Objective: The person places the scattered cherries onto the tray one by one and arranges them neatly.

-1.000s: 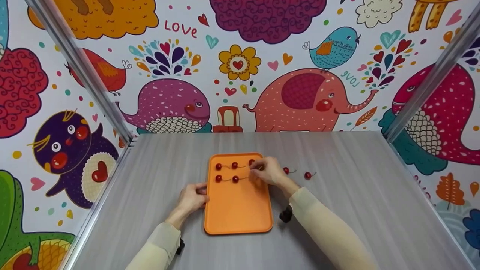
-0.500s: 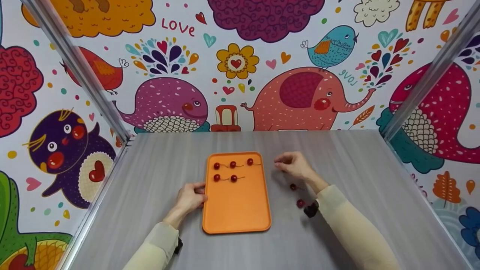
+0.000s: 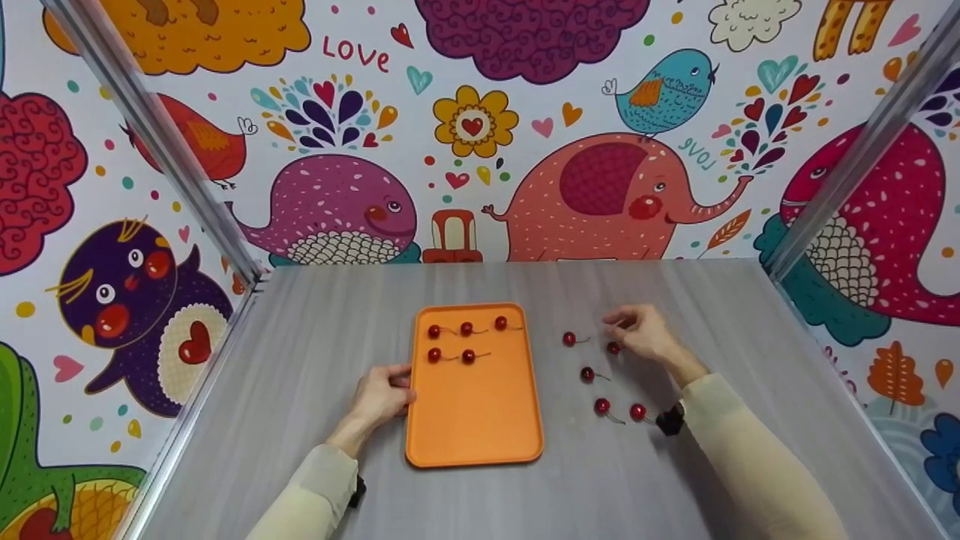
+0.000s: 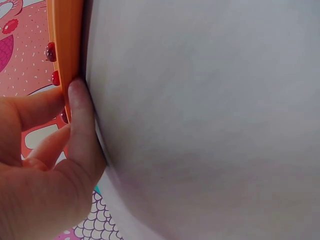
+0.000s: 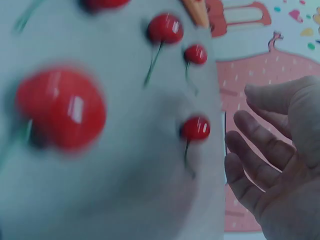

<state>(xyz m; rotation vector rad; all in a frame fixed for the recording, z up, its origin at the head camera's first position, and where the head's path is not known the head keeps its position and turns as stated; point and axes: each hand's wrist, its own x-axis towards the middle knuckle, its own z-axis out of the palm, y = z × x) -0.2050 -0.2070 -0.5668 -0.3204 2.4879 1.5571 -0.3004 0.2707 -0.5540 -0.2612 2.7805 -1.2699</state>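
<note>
Orange against the grey table [image 3: 315, 322], the tray [image 3: 474, 420] is gripped at its left edge by the left hand [image 3: 381, 394]; five cherries [image 3: 469, 357] are set out across its far half. Five loose cherries [image 3: 587, 374] are scattered to its right, with one cherry [image 3: 613, 348] among them partly hidden by the right hand [image 3: 637, 334] — nothing is held there, the fingers being loosely bent. That cherry is probably best pinched lightly by its stem [image 5: 186, 152], with its neighbours left unbumped. By the right wrist view, a gap before the fingertips [image 5: 235, 141] is revealed — from the head, it is masked.
</note>
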